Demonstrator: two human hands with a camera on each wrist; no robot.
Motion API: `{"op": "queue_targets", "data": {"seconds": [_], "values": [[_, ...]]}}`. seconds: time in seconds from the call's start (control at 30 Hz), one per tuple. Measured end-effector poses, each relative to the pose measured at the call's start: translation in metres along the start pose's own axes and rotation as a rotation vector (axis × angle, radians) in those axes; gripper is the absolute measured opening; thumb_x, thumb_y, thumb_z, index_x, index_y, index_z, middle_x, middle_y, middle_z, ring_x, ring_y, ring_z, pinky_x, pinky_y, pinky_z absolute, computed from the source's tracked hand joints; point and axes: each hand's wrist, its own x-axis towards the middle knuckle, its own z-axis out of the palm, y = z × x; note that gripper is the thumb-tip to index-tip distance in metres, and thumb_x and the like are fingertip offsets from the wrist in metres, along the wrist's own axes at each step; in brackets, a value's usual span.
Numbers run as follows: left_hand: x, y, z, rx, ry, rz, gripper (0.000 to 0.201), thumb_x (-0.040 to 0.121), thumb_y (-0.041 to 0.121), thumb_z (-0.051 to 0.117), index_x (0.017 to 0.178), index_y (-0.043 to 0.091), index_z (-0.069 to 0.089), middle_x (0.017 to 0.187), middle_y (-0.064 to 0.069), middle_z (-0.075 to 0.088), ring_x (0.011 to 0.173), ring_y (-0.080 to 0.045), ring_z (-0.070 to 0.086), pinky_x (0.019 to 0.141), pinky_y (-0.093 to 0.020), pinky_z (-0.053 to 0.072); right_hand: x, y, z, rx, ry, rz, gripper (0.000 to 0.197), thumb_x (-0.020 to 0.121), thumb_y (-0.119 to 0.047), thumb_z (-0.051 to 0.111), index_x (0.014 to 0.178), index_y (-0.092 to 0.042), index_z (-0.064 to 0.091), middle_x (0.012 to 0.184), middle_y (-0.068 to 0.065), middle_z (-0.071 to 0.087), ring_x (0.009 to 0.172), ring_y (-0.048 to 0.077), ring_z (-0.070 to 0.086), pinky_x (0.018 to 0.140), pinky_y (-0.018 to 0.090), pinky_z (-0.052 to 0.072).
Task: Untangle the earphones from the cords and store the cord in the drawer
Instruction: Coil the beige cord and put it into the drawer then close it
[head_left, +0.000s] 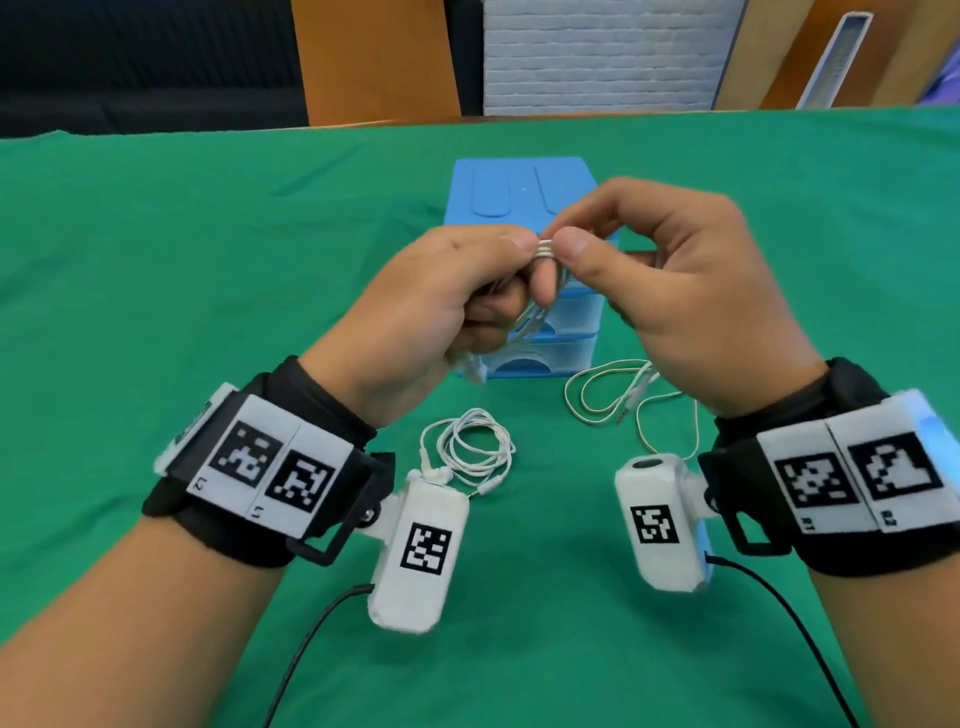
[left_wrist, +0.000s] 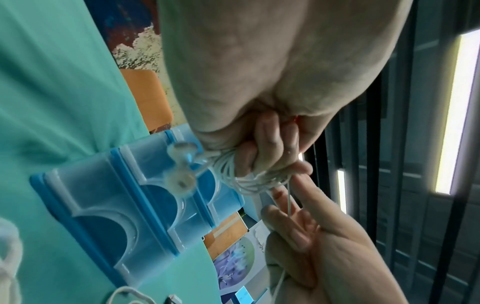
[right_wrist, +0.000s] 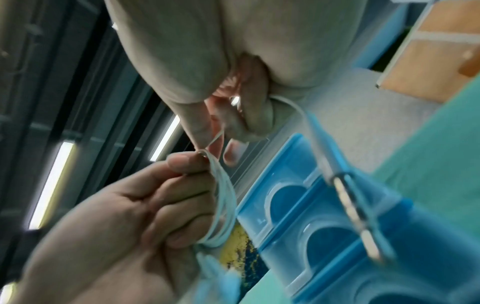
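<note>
Holding a coiled bundle of thin white cord above the green cloth-covered table, the left hand is curling its fingers around the loops while the right hand is pinching the top strands between thumb and forefinger. They are hovering in front of the small blue plastic drawer unit. White earphones are lying coiled on the cloth below.

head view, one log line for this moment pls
left hand: holds coiled cord | right hand: pinches coil top | drawers: shut | earphones: on table
</note>
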Motion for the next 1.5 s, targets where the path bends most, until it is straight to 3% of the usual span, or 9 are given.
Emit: {"op": "queue_targets", "data": {"seconds": [0.4, 0.5, 0.63, 0.77, 0.93, 1.1, 1.23, 1.33, 1.5], "values": [[0.003, -0.005, 0.000, -0.177, 0.181, 0.037, 0.025, 0.103, 0.015, 0.050, 0.090, 0.002, 0.066, 0.066, -0.003, 0.059, 0.061, -0.016, 0.066, 0.062, -0.023, 0.052, -0.003, 0.001, 0.008, 0.320, 0.133, 0.040, 0.017, 0.092, 0.002, 0.064, 0.107, 0.002, 0.071, 0.079, 0.009, 0.074, 0.044, -0.002, 0.053, 0.048, 0.007, 0.037], [0.004, -0.007, 0.000, -0.122, 0.270, 0.076, 0.009, 0.098, 0.007, 0.060, 0.098, 0.000, 0.064, 0.070, -0.007, 0.065, 0.067, -0.019, 0.070, 0.064, -0.026, 0.056, -0.001, 0.009, 0.006, 0.211, 0.148, 0.047, 0.012, 0.091, 0.000, 0.068, 0.101, 0.000, 0.073, 0.062, -0.014, 0.067, 0.046, -0.003, 0.053, 0.053, 0.005, 0.038], [0.002, -0.006, -0.003, 0.003, 0.298, 0.085, 0.007, 0.094, 0.004, 0.066, 0.099, 0.001, 0.062, 0.076, -0.013, 0.071, 0.070, -0.022, 0.072, 0.063, -0.032, 0.059, -0.001, 0.018, 0.005, 0.086, 0.159, 0.056, 0.007, 0.089, -0.012, 0.074, 0.095, -0.010, 0.078, 0.080, 0.008, 0.076, 0.067, 0.012, 0.062, 0.064, 0.032, 0.050], [0.001, -0.006, -0.004, 0.183, 0.290, 0.119, 0.010, 0.092, 0.004, 0.070, 0.099, 0.000, 0.065, 0.084, -0.016, 0.075, 0.079, -0.025, 0.075, 0.067, -0.045, 0.061, -0.001, 0.019, 0.003, 0.053, 0.167, 0.068, 0.008, 0.089, -0.011, 0.074, 0.095, -0.010, 0.078, 0.082, 0.007, 0.076, 0.065, 0.012, 0.064, 0.065, 0.028, 0.051], [0.003, -0.008, -0.004, 0.281, 0.306, 0.153, 0.008, 0.090, 0.003, 0.072, 0.097, 0.001, 0.068, 0.084, -0.017, 0.075, 0.078, -0.028, 0.075, 0.072, -0.054, 0.061, -0.001, 0.021, 0.002, 0.048, 0.159, 0.061, 0.009, 0.089, -0.011, 0.074, 0.096, -0.007, 0.078, 0.087, 0.012, 0.077, 0.079, 0.035, 0.071, 0.078, 0.047, 0.057], [0.003, -0.007, -0.004, 0.220, 0.345, 0.151, 0.005, 0.090, 0.000, 0.071, 0.094, 0.000, 0.069, 0.087, -0.018, 0.074, 0.075, -0.026, 0.076, 0.065, -0.039, 0.063, -0.003, 0.019, 0.003, 0.128, 0.172, 0.080, 0.008, 0.089, -0.007, 0.073, 0.094, -0.002, 0.076, 0.065, -0.009, 0.069, 0.050, 0.001, 0.054, 0.051, 0.014, 0.041], [0.003, -0.003, -0.006, 0.125, 0.404, 0.161, 0.004, 0.091, -0.001, 0.068, 0.095, 0.000, 0.068, 0.087, -0.019, 0.073, 0.075, -0.023, 0.076, 0.059, -0.030, 0.059, -0.004, 0.019, -0.003, 0.116, 0.112, 0.113, 0.003, 0.090, -0.008, 0.071, 0.087, -0.008, 0.073, 0.069, -0.001, 0.065, 0.048, 0.011, 0.050, 0.046, 0.022, 0.040], [0.004, -0.001, -0.008, 0.060, 0.423, 0.157, 0.006, 0.092, 0.000, 0.068, 0.098, -0.001, 0.068, 0.085, -0.018, 0.071, 0.075, -0.022, 0.075, 0.059, -0.030, 0.059, -0.005, 0.022, -0.008, 0.012, 0.025, 0.107, 0.009, 0.090, -0.011, 0.069, 0.085, -0.018, 0.072, 0.075, 0.001, 0.067, 0.065, 0.010, 0.059, 0.062, 0.025, 0.049], [0.003, 0.000, -0.007, 0.038, 0.423, 0.146, 0.008, 0.092, 0.001, 0.068, 0.099, -0.003, 0.067, 0.087, -0.021, 0.071, 0.075, -0.021, 0.074, 0.058, -0.029, 0.059, -0.005, 0.022, -0.011, -0.136, 0.017, 0.119, 0.010, 0.085, -0.019, 0.075, 0.088, -0.028, 0.075, 0.079, -0.002, 0.052, 0.058, 0.016, 0.040, 0.057, 0.019, 0.034]]}}
